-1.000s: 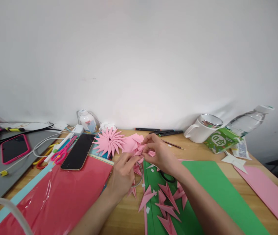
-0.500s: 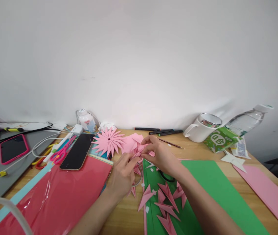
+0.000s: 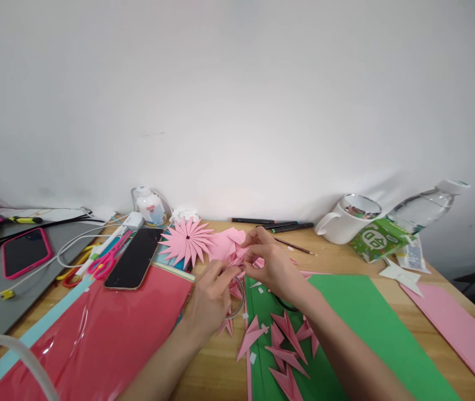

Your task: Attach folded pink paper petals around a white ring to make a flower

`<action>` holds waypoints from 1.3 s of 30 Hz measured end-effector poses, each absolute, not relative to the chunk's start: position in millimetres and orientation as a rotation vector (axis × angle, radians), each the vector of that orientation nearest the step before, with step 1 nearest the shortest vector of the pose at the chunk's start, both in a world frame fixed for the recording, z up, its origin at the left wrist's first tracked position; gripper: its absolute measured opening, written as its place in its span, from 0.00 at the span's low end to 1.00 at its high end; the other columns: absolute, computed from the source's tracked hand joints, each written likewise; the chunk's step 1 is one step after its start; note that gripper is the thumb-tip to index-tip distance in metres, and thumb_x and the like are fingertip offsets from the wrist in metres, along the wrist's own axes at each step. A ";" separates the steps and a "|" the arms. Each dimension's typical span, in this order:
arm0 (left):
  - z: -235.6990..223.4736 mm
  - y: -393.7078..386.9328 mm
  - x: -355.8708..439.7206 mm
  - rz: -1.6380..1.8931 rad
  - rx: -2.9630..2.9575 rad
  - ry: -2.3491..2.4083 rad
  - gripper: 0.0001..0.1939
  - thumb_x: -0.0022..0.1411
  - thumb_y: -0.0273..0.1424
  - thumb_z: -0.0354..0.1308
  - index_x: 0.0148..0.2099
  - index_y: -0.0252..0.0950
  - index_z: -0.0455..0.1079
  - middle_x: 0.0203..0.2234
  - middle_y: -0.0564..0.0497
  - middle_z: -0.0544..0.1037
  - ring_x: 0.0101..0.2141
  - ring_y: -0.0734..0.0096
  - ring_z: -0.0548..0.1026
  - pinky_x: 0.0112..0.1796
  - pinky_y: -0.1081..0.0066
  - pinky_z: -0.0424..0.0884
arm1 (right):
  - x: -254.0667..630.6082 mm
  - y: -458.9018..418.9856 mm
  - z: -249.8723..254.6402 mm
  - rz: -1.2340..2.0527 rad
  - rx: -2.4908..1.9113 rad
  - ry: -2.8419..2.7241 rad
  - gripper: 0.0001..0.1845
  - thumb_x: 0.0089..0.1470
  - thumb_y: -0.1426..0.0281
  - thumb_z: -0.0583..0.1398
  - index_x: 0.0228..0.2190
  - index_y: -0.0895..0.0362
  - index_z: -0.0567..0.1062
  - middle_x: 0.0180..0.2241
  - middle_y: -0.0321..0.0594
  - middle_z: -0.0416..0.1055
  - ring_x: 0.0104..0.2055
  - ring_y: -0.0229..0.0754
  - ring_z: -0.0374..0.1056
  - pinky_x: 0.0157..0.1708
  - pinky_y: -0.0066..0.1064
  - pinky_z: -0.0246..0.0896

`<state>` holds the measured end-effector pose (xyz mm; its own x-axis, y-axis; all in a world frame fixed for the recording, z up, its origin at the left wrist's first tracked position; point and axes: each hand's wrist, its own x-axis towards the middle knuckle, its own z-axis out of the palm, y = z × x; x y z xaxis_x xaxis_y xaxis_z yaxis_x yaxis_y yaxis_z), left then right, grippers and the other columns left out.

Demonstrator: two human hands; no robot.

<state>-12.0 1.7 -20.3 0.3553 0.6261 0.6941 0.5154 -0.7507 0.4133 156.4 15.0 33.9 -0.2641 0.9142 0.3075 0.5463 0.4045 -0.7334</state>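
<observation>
My left hand (image 3: 212, 295) and my right hand (image 3: 273, 264) meet near the middle of the desk, fingertips pinched on a folded pink paper piece (image 3: 240, 262). Its exact shape is partly hidden by my fingers. Just behind it lies more pink paper (image 3: 223, 243). To the left of that rests a pink pleated paper star (image 3: 187, 238) with a small hole at its centre. Several folded pink paper pieces (image 3: 286, 356) are scattered over the green paper (image 3: 379, 328) under my right forearm. A bangle circles my left wrist, and a black band circles the right.
At left lie a red paper pack (image 3: 107, 334), a phone (image 3: 134, 259), pink scissors (image 3: 107, 263) and a pink-cased phone (image 3: 27, 252). Behind stand a white bottle (image 3: 151, 206) and several markers (image 3: 291, 227). At right are a white mug (image 3: 342, 223), a green packet (image 3: 377, 239) and a water bottle (image 3: 423, 209).
The whole view has shifted very slightly. Both hands stay pinched on the pink paper piece in nearly the same place, with only small finger movement.
</observation>
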 end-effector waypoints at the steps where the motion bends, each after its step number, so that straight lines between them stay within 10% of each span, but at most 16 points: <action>1: -20.9 1.7 -12.1 1.352 2.474 1.051 0.18 0.61 0.16 0.44 0.45 0.37 0.70 0.32 0.48 0.72 0.33 0.71 0.70 0.33 0.72 0.67 | 157.0 15.0 34.8 0.658 -1.250 -1.939 0.10 0.42 0.82 0.57 0.16 0.58 0.68 0.37 0.42 0.62 0.42 0.43 0.65 0.42 0.35 0.62; 39: -17.7 0.7 -9.8 1.280 2.442 1.083 0.19 0.61 0.17 0.44 0.42 0.37 0.73 0.29 0.49 0.72 0.29 0.73 0.70 0.29 0.75 0.67 | 170.2 20.4 34.6 0.445 -1.172 -2.315 0.12 0.47 0.87 0.55 0.21 0.60 0.66 0.34 0.41 0.63 0.34 0.36 0.63 0.34 0.29 0.61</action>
<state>-9.8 0.7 -17.7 0.3642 0.6749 0.6418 0.5212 -0.7188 0.4600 170.2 20.4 34.6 -0.5019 0.8157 0.2878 0.6510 0.5753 -0.4953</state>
